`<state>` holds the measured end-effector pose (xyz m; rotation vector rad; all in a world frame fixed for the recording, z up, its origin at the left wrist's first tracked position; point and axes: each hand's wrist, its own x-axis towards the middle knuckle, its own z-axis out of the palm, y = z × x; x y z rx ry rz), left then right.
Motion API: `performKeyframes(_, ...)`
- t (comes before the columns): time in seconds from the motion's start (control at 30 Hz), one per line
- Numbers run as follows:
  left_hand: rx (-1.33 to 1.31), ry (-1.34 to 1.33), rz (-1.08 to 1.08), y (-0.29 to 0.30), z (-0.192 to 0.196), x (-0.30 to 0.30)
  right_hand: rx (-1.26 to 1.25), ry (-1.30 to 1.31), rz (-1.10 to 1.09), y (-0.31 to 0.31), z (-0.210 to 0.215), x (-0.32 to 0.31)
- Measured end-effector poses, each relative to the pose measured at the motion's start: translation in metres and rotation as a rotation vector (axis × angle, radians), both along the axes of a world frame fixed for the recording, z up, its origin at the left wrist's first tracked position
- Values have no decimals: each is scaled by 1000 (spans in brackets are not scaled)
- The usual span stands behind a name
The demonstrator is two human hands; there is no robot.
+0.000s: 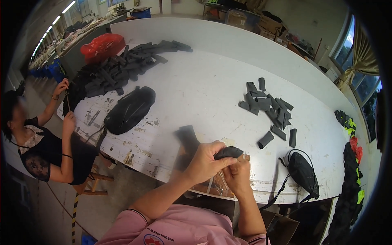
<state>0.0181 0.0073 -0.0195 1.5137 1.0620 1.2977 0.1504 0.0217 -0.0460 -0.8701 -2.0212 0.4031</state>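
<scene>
My left hand (205, 161) is closed around a dark grey fabric piece (229, 152), its end sticking out between thumb and fingers. Right beside it, my right hand (238, 173) is closed at the lower edge of the same piece, its fingertips partly hidden. A second dark strip (187, 135), smeared by motion, shows just beyond my left wrist; whether it is joined to the held piece I cannot tell. Beneath both hands lies a brown cardboard piece with clear film (217, 186) at the table's near edge.
Short dark fabric rolls (272, 107) lie scattered right of centre on the white table (196, 87). A larger heap (110, 73) and a red plastic bag (102, 47) are at far left. Black pouches (130, 110) (303, 174) flank me. Another person (51, 139) sits at left.
</scene>
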Motion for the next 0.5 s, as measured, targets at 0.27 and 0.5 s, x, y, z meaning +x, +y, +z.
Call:
performKeyframes(0.27, 65, -23, 34, 0, 0, 1, -169, 228, 43, -6, 1, -5)
performKeyframes(0.5, 97, 40, 103, -2, -3, 6, -447, 170, 95, -5, -50, 7)
